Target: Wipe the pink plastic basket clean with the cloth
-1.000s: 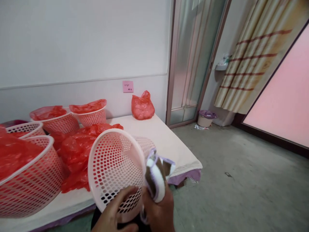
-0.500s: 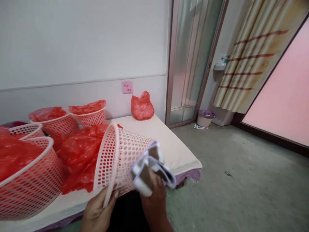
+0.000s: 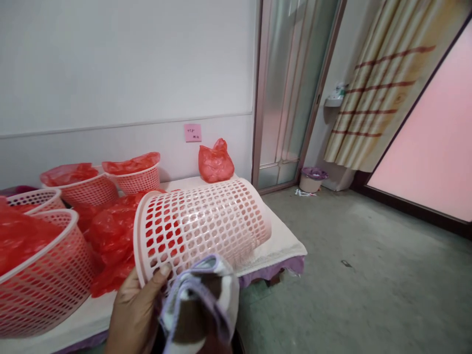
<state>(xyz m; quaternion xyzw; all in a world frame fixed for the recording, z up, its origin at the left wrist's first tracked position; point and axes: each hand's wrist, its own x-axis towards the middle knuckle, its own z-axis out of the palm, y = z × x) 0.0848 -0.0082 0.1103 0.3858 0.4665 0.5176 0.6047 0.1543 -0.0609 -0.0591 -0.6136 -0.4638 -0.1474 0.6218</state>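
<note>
Since the earlier frame, we rotate the basket (image 3: 201, 223) onto its side. Our left hand (image 3: 134, 309) grips its rim; our right hand, hidden beneath the cloth (image 3: 201, 302), wipes the near wall. Beyond stand lined baskets (image 3: 37, 275); wiping appears unfinished.

a small pink note (image 3: 192, 132) is stuck on the wall (image 3: 110, 73), above the red bag (image 3: 215, 162). it bears a few dark handwritten marks, seemingly two short lines, but they are too small and blurred to read. nothing else carries legible writing.
</note>
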